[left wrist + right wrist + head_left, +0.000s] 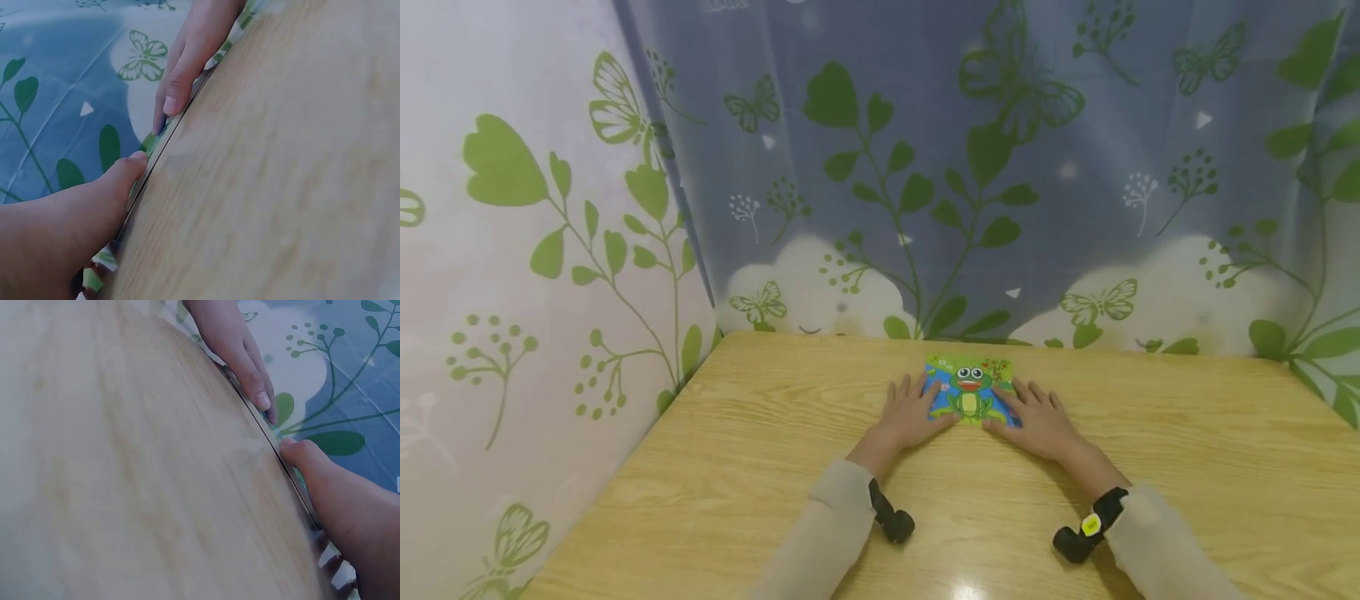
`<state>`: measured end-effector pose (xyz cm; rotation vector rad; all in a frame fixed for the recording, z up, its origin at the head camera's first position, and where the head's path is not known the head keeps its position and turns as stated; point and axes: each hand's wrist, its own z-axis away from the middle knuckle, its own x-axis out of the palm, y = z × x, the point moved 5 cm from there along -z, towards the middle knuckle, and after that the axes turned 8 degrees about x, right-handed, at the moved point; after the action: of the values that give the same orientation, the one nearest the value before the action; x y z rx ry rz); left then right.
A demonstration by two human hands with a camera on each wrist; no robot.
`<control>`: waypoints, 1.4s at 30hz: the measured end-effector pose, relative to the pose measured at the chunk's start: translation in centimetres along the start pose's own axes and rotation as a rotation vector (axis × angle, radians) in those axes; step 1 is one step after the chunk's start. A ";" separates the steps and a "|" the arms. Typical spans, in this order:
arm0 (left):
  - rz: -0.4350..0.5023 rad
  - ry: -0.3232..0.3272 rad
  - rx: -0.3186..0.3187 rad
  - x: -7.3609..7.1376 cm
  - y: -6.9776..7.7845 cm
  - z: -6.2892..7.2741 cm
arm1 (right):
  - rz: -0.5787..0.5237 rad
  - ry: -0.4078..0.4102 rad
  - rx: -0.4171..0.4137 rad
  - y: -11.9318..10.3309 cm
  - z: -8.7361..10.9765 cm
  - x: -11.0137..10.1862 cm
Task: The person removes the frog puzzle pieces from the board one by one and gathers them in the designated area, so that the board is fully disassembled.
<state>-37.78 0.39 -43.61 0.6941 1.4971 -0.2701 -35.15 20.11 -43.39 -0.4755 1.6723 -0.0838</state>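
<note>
A flat rectangular board with a cartoon frog picture (972, 404) lies on the wooden table near its far edge. My left hand (913, 414) rests over the board's left side, fingers spread and thumb along the near edge. Over the right side lies my right hand (1037, 422), likewise spread, with its thumb toward the middle of the near edge. Both wrist views show the board edge-on as a thin strip, the left thumb (128, 165) and the right thumb (297, 450) on it. The hands cover the board's side edges.
The wooden table (760, 433) extends around the board on every side. Behind it hangs a blue curtain (880, 250) with leaves and butterflies, and a pale patterned curtain (550, 275) closes the left. Each wrist wears a black camera on a strap (891, 517).
</note>
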 end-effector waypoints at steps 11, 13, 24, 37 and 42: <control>-0.001 -0.004 0.022 0.2 0.4 1.7 | -0.008 0.016 -0.014 -1.1 2.0 0.0; 0.006 -0.010 0.023 0.1 0.5 2.1 | -0.017 0.016 -0.013 -1.5 2.4 0.0; 0.042 -0.013 0.036 0.0 0.9 4.5 | -0.020 0.029 -0.020 -3.0 4.3 0.0; 0.029 0.005 0.048 0.0 1.1 7.1 | -0.048 0.017 -0.021 -4.7 6.2 0.3; 0.015 0.004 0.052 0.1 1.1 7.8 | -0.050 0.023 -0.025 -5.3 6.8 0.2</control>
<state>-30.76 -3.19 -43.96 0.7473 1.4924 -0.2965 -27.23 16.66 -43.00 -0.5366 1.6856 -0.1054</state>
